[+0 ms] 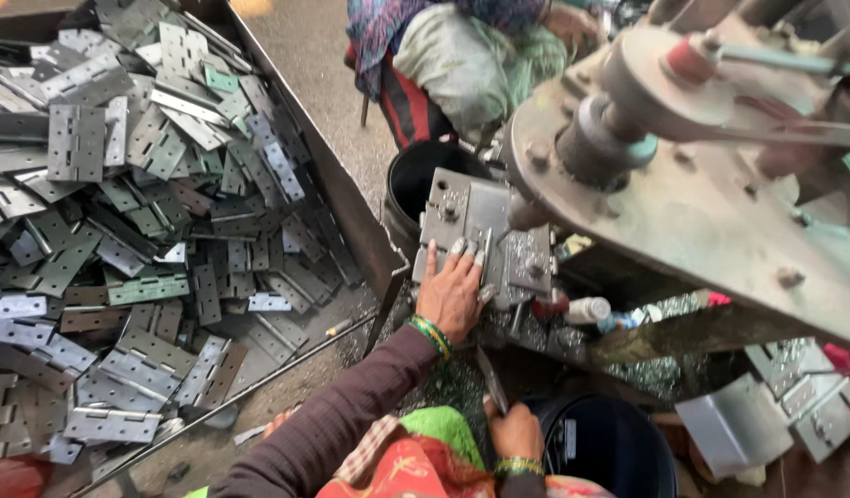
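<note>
Left hand flat, fingers spread, pressing hinge onto press fixture plate. Right hand below plate, clenched around thin metal rod. Hinge heap left of plate.

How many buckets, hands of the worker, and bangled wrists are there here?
Black buckets: 2, one behind the metal jig plate, one near the right hand.
Worker's hands: 2, the left hand pressing the plate.
Bangled wrists: 2.
Total: 6.
</note>
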